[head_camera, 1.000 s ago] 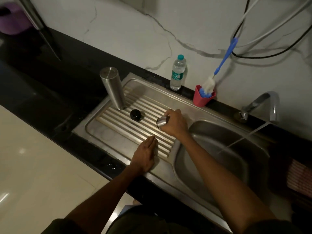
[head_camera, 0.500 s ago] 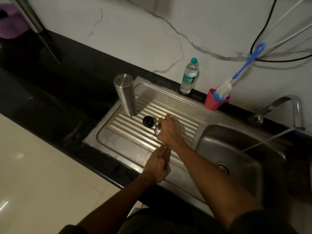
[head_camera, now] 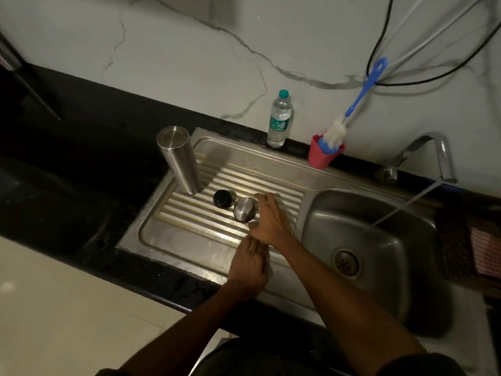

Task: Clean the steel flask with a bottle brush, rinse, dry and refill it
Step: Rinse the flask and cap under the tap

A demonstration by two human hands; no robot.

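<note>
The steel flask [head_camera: 179,158] stands upside down at the back left of the ribbed draining board [head_camera: 189,234]. Beside it lie a black stopper [head_camera: 222,198] and a small steel cap [head_camera: 244,209], mouth down on the ribs. My right hand [head_camera: 271,221] hovers just right of the steel cap with fingers spread and straight, holding nothing. My left hand [head_camera: 248,267] rests flat on the front of the draining board. The blue-handled bottle brush [head_camera: 349,109] leans in a red cup [head_camera: 322,156] against the wall.
A clear plastic water bottle [head_camera: 279,119] stands at the wall behind the draining board. The tap [head_camera: 431,153] runs a thin stream into the sink basin [head_camera: 379,240]. A striped cloth [head_camera: 485,253] lies at the right edge. Cables hang on the wall.
My right hand set the steel cap down on the ribs beside the black stopper and let go of it. My left hand stayed on the draining board.
</note>
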